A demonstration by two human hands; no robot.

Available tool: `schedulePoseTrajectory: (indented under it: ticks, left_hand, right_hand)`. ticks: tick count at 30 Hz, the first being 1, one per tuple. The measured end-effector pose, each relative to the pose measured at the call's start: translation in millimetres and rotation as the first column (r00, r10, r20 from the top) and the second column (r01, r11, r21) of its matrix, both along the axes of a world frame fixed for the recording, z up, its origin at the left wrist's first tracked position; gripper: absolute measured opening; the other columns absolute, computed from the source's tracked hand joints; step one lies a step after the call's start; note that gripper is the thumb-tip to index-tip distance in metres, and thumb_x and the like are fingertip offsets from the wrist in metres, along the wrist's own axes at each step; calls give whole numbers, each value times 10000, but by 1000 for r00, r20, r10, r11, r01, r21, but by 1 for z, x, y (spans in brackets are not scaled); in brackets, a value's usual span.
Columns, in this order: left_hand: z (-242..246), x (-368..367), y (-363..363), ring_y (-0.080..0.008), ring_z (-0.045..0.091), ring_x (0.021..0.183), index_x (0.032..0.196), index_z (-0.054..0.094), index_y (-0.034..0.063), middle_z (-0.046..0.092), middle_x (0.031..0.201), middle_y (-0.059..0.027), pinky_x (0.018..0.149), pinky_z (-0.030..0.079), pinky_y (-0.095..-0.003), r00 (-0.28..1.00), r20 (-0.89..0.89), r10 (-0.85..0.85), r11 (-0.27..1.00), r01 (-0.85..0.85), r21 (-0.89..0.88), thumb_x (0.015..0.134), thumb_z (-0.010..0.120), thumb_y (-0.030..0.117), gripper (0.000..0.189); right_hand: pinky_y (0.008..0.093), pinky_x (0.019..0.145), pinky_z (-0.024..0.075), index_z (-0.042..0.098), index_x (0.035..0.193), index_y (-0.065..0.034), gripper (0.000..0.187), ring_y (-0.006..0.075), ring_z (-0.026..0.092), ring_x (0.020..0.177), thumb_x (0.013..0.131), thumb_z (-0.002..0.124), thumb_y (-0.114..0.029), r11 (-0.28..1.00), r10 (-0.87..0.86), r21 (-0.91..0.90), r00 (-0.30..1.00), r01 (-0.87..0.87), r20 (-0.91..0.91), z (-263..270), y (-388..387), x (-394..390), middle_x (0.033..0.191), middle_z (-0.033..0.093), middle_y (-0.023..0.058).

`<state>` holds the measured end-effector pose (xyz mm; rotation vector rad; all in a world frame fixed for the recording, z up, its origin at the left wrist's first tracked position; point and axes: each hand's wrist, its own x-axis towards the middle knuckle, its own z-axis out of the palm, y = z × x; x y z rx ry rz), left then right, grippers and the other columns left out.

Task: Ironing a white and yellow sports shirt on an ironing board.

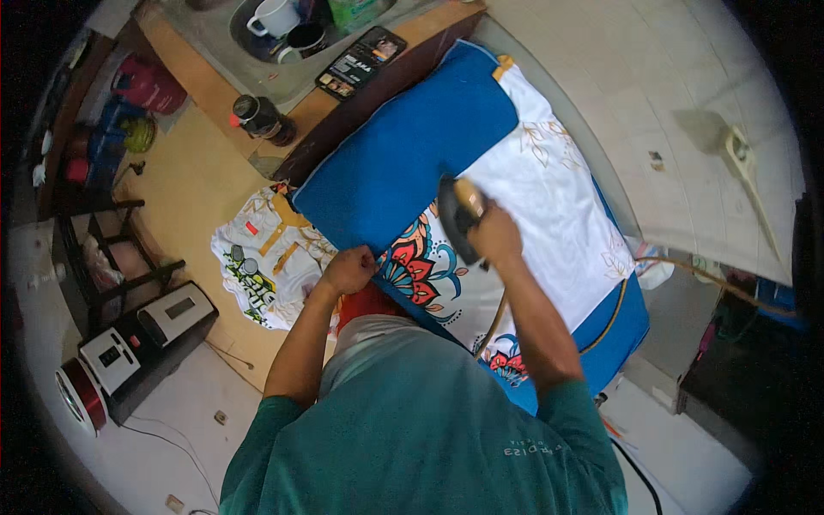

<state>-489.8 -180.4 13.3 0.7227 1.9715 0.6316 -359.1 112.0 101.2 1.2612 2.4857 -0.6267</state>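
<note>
My right hand (497, 235) grips the tan handle of a clothes iron (458, 222), whose dark soleplate is on the cloth. Beneath it a white garment (547, 212), with gold leaf outlines and red, blue and orange flower prints, is spread over a blue padded board (405, 135). My left hand (351, 270) is closed at the near left edge of the board, its fingertips pinching the garment's edge. The iron's brown cord (492, 325) runs down from the handle and across the board's right end.
A bunched white shirt with gold trim (283, 257) lies left of the board. Beyond the board are a dark bottle (264, 120), a phone (360, 63) and a metal sink (241, 26) holding mugs. A tiled wall (644, 96) borders the right; a rice cooker (80, 396) stands far left.
</note>
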Motion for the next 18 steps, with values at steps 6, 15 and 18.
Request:
schedulePoseTrajectory:
  ticks: [6,15,18]
  left_hand:
    - [3,3,-6,-231,698,832,944,731,28,737,913,-156,770,535,-380,989,121,88,991,-99,86,879,748,219,202]
    - [-4,-13,-12,-190,679,778,925,759,28,743,851,-127,741,524,-346,922,382,66,988,-115,106,862,781,224,208]
    - [-1,-13,-8,-216,699,772,905,764,28,745,834,-142,736,538,-363,964,259,60,996,-73,42,841,797,267,250]
  right_hand:
    - [473,775,571,733,904,28,360,381,730,856,820,624,-305,964,74,247,992,-97,101,-45,202,-77,883,732,232]
    - [365,488,468,686,879,18,201,217,606,525,763,600,-122,961,1,-275,1000,-7,-21,-32,141,-62,639,632,113]
    - [485,861,553,713,960,52,354,464,698,922,711,623,-183,931,203,-299,978,-211,-57,-17,67,-50,943,702,323]
